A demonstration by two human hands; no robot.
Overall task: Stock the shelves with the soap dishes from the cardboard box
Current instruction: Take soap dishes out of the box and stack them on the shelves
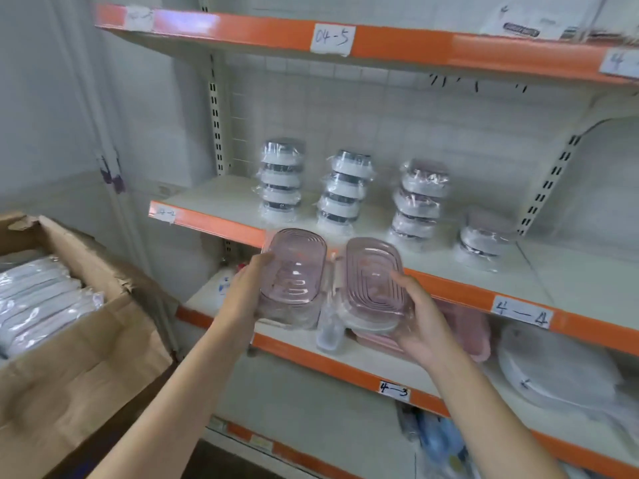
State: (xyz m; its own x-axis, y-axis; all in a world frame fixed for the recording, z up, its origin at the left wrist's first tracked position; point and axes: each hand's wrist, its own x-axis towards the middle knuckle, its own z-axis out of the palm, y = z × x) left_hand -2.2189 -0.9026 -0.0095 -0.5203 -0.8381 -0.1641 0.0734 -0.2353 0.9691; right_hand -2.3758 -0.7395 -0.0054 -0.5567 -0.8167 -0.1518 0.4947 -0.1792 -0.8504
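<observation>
Two pink soap dishes, plastic-wrapped, held side by side in front of orange shelf edge (449, 286). Left soap dish (294, 271) gripped by left hand (242, 288), fingers curled round its left side. Right soap dish (375, 281) cradled by right hand (420, 316), fingers wrapped round right edge and underside. Dishes near each other, not touching. Four stacks of wrapped dishes (345, 191) on shelf behind. Cardboard box (86, 340) at left, holding wrapped packs (41, 299).

Other stock and handwritten labels around the rack

A small clear plastic bottle (327, 331) stands beside a pink plastic tray (470, 335) on the lower level, a bagged white round item (560, 371) lies further right, and white paper labels read "04-5" (332, 38) and "4-4" (521, 312).
</observation>
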